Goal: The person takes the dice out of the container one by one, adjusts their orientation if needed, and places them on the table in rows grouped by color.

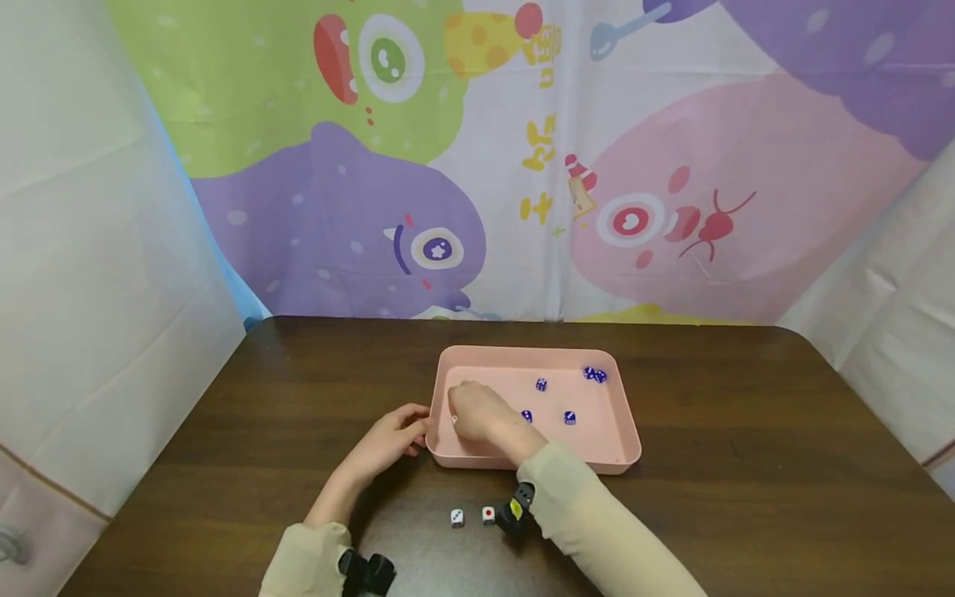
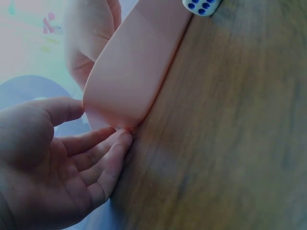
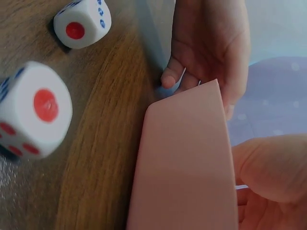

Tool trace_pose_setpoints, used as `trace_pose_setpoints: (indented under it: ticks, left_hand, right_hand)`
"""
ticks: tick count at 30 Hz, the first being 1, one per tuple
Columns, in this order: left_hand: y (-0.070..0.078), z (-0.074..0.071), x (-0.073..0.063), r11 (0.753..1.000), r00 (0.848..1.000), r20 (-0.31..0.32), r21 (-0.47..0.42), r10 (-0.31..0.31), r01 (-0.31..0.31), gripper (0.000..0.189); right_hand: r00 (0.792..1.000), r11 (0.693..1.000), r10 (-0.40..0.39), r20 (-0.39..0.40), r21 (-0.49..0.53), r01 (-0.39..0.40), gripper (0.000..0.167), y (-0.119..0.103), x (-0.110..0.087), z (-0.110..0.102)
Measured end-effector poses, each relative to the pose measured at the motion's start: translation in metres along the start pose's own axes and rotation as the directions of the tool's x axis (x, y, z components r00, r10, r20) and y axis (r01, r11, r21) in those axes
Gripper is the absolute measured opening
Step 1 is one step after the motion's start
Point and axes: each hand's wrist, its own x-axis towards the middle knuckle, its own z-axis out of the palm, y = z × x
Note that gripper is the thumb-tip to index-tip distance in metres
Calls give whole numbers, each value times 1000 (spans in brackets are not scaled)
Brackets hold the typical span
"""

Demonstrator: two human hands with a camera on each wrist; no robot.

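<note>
A shallow pink tray (image 1: pixel 533 356) stands on the table with several blue dice (image 1: pixel 570 418) in it. My left hand (image 1: pixel 388 439) is at the tray's left side; in the left wrist view its thumb touches the rim and its loosely extended fingers meet the lower corner. Inside the tray's left part, my right hand (image 1: pixel 477 408) reaches down with curled fingers, pinching a small white die (image 1: pixel 454 419). In the right wrist view the tray wall hides those fingertips. In front of the tray lie two white dice, one with blue pips up (image 1: pixel 458 518), one with a red pip (image 1: pixel 488 515).
The dark wooden table (image 1: pixel 731 448) extends around the tray. A printed cartoon curtain (image 1: pixel 522 249) hangs behind its far edge, with pale sheets at both sides. The right wrist camera (image 1: pixel 515 510) is close beside the red-pip die.
</note>
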Motion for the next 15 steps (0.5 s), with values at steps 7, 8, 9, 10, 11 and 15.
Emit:
trace_pose_setpoints:
  ticks: [7, 8, 9, 10, 11, 15]
  left_hand:
    - [1, 0, 1, 1000, 1000, 2, 5, -1, 1, 36]
    - [1, 0, 1, 1000, 1000, 6, 5, 4, -4, 35]
    - [2, 0, 1, 1000, 1000, 11, 7, 9, -9, 35]
    - [2, 0, 1, 1000, 1000, 14, 6, 10, -10, 35]
    - [1, -1, 1, 1000, 1000, 16, 5, 11, -11, 35]
    - [0, -1, 2, 1000, 1000, 14, 1, 1, -1, 36]
  right_hand:
    - [999, 996, -49, -18, 76, 51, 4, 3, -8, -5]
    - [998, 995, -55, -22, 81, 57, 4, 4, -9, -5]
    - [998, 994, -63, -28, 84, 65, 5, 4, -10, -5]
    - [998, 994, -64, -29, 91, 67, 6, 5, -11, -5]
    - [997, 992, -68, -33, 100, 71, 7, 6, -12, -5]
    - [996, 987, -78, -32, 136, 82, 9, 8, -16, -5]
